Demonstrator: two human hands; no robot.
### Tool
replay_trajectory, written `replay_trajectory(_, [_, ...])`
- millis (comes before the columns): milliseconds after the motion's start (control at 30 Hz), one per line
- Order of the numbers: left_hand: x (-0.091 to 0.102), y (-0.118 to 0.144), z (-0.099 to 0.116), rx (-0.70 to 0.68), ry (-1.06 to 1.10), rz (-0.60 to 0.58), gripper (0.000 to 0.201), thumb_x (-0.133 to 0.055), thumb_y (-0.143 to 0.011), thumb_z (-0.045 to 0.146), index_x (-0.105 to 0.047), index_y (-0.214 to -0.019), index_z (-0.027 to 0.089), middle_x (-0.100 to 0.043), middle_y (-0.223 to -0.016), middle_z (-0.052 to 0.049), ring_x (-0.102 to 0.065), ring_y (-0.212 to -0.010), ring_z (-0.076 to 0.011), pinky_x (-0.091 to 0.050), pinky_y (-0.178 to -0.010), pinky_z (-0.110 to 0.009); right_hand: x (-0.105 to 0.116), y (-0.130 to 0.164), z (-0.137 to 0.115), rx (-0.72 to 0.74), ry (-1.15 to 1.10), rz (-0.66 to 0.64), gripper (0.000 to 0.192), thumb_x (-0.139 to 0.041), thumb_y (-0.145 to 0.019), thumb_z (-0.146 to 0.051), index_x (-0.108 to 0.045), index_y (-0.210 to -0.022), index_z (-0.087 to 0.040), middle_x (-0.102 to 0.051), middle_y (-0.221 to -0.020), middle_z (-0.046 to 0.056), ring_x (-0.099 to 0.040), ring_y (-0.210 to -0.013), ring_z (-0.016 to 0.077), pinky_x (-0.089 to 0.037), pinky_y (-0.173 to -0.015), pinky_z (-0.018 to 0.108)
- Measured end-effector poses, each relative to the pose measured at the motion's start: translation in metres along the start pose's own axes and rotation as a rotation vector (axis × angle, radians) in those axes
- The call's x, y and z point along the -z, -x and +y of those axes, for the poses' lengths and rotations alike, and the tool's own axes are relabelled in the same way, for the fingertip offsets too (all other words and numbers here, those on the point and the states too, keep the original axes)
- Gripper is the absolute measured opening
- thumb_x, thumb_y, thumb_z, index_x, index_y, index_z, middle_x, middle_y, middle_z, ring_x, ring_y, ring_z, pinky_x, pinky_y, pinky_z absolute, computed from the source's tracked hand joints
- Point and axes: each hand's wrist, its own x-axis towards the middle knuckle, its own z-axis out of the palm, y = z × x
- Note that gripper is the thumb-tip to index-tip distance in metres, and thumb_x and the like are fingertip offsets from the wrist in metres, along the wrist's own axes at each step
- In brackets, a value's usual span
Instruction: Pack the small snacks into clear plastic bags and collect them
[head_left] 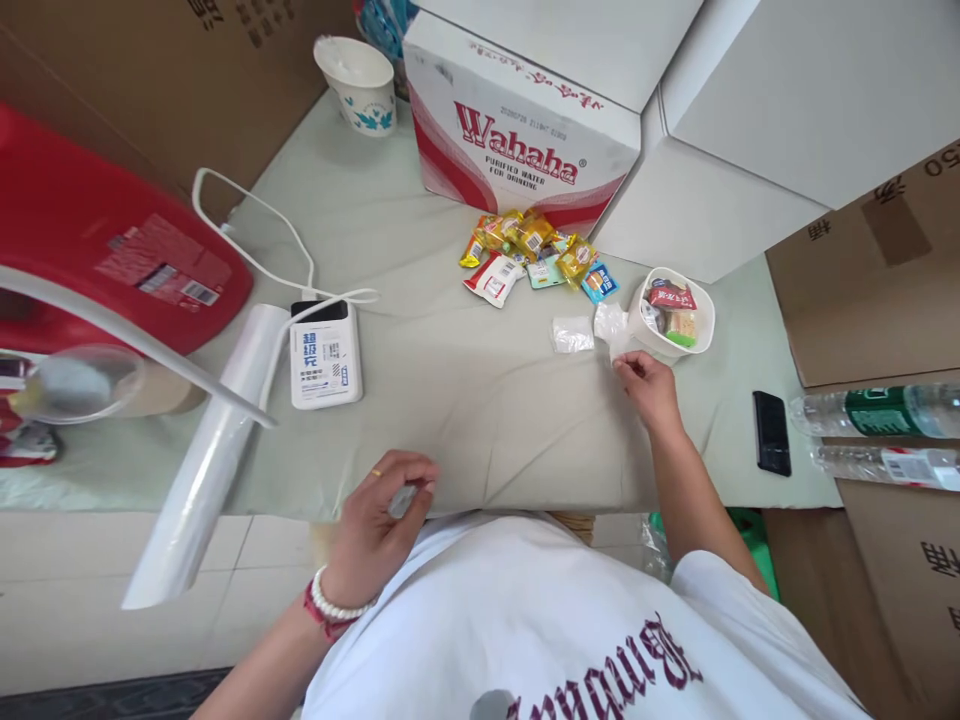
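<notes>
Head view, looking down: nearest the body, the left hand (382, 525) sits at the front edge of the bench (465, 400), its fingers curled in and pinched around a small pale scrap (403, 500) that is mostly hidden by them; a ring shows on one finger and a bead bracelet on the wrist. Farther out and to the right, the right hand (651, 388) rests on the cloth with its fingers bent together, the fingertips right at a crumpled clear plastic bag (611, 328); whether they actually pinch it cannot be told. That bag lies just above the right hand and touches the side of a white bowl (701, 335) holding wrapped snacks. A second small clear bag (571, 334) lies flat just left of the first, apart from both hands. A black phone (771, 432) lies to the right of the right hand. Left of centre are a white power bank (325, 355) with its cable and a roll of clear film (214, 450) overhanging the bench edge. Beyond the bowl, a loose pile of snack packets (532, 255) lies in front of a Wahaha water carton (517, 130), with a paper cup (360, 85) at the far left.
</notes>
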Motion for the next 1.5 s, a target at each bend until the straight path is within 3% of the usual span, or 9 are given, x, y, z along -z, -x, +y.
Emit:
replay_trajectory(133, [-0.039, -0.033, 0.023, 0.045, 0.207, -0.042, 0.014, -0.063, -0.094, 0.032, -0.071, -0.093, 0.021, -0.069, -0.091, -0.006, -0.066, -0.084, -0.0170, -0.056, -0.072, -0.027, -0.022, 0.050, -0.027, -0.031, -0.375, -0.166, 0.031, -0.079, -0.078, -0.049, -0.066, -0.088, -0.022, -0.057, -0.070, -0.004, -0.040, -0.053, 0.0100, -0.033, -0.048, 0.024])
replay_trajectory(333, [-0.095, -0.081, 0.030, 0.187, 0.523, -0.091, 0.035, -0.077, -0.081, 0.051, -0.068, -0.091, 0.018, -0.067, -0.092, -0.005, -0.063, -0.085, -0.0174, -0.051, -0.068, -0.027, -0.057, 0.093, -0.062, 0.028, -0.391, -0.462, 0.032, -0.081, -0.081, -0.051, -0.070, -0.085, -0.021, -0.054, -0.066, -0.004, -0.036, -0.055, 0.0082, -0.028, -0.049, 0.023])
replay_trajectory(467, [-0.088, -0.081, 0.019, 0.275, 0.712, -0.129, 0.042, -0.080, -0.078, 0.057, -0.066, -0.079, 0.017, -0.062, -0.069, 0.001, -0.054, -0.066, -0.0118, -0.045, -0.066, -0.027, -0.062, 0.088, -0.066, -0.104, -0.591, -0.556, 0.035, -0.087, -0.076, -0.049, -0.067, -0.081, -0.021, -0.046, -0.059, -0.006, -0.034, -0.052, 0.0072, -0.026, -0.048, 0.022])
replay_trajectory(667, [-0.072, -0.073, 0.007, 0.354, 0.799, 0.039, 0.042, -0.083, -0.077, 0.055, -0.064, -0.075, 0.018, -0.057, -0.063, 0.004, -0.048, -0.062, -0.0099, -0.040, -0.063, -0.025, -0.062, 0.082, -0.062, -0.245, -0.857, -0.596, 0.033, -0.091, -0.071, -0.040, -0.064, -0.080, -0.022, -0.045, -0.063, -0.006, -0.039, -0.055, 0.0079, -0.032, -0.048, 0.019])
replay_trajectory(933, [-0.049, -0.073, 0.015, 0.407, 1.130, -0.080, 0.038, -0.090, -0.073, 0.043, -0.062, -0.083, 0.019, -0.073, -0.113, -0.006, -0.067, -0.094, -0.0175, -0.054, -0.080, -0.031, -0.059, 0.067, -0.044, -0.238, -0.898, -0.477, 0.032, -0.089, -0.071, -0.041, -0.065, -0.083, -0.023, -0.062, -0.086, 0.000, -0.057, -0.075, 0.0139, -0.052, -0.066, 0.027])
replay_trajectory(1100, [-0.049, -0.068, 0.022, 0.180, 0.818, -0.009, 0.035, -0.077, -0.087, 0.052, -0.062, -0.087, 0.020, -0.070, -0.129, -0.012, -0.067, -0.113, -0.0233, -0.056, -0.092, -0.038, -0.055, 0.075, -0.043, -0.036, -0.564, -0.114, 0.034, -0.080, -0.082, -0.053, -0.064, -0.086, -0.024, -0.058, -0.084, -0.001, -0.050, -0.071, 0.0115, -0.044, -0.057, 0.021])
replay_trajectory(1267, [-0.055, -0.060, 0.029, -0.055, 0.599, -0.124, 0.028, -0.074, -0.091, 0.046, -0.067, -0.086, 0.020, -0.066, -0.136, -0.015, -0.061, -0.130, -0.0266, -0.048, -0.112, -0.045, -0.080, 0.084, -0.070, -0.042, -0.550, -0.431, 0.051, -0.080, -0.074, -0.067, -0.063, -0.103, -0.028, -0.063, -0.091, 0.001, -0.056, -0.075, 0.0152, -0.046, -0.055, 0.025])
replay_trajectory(1433, [-0.060, -0.057, 0.022, 0.198, 0.929, 0.016, 0.040, -0.077, -0.086, 0.057, -0.062, -0.101, 0.023, -0.064, -0.137, -0.010, -0.068, -0.110, -0.0214, -0.058, -0.087, -0.035, -0.111, 0.077, -0.087, -0.009, -0.587, -0.417, 0.048, -0.081, -0.071, -0.067, -0.062, -0.085, -0.025, -0.054, -0.071, -0.003, -0.047, -0.061, 0.0117, -0.043, -0.053, 0.025])
replay_trajectory(1500, [-0.063, -0.058, 0.020, 0.335, 0.970, 0.067, 0.044, -0.077, -0.084, 0.060, -0.063, -0.105, 0.023, -0.070, -0.120, -0.007, -0.068, -0.092, -0.0162, -0.056, -0.075, -0.029, -0.115, 0.077, -0.089, 0.014, -0.591, -0.407, 0.048, -0.083, -0.070, -0.065, -0.063, -0.085, -0.024, -0.056, -0.071, -0.003, -0.048, -0.062, 0.0115, -0.043, -0.054, 0.025])
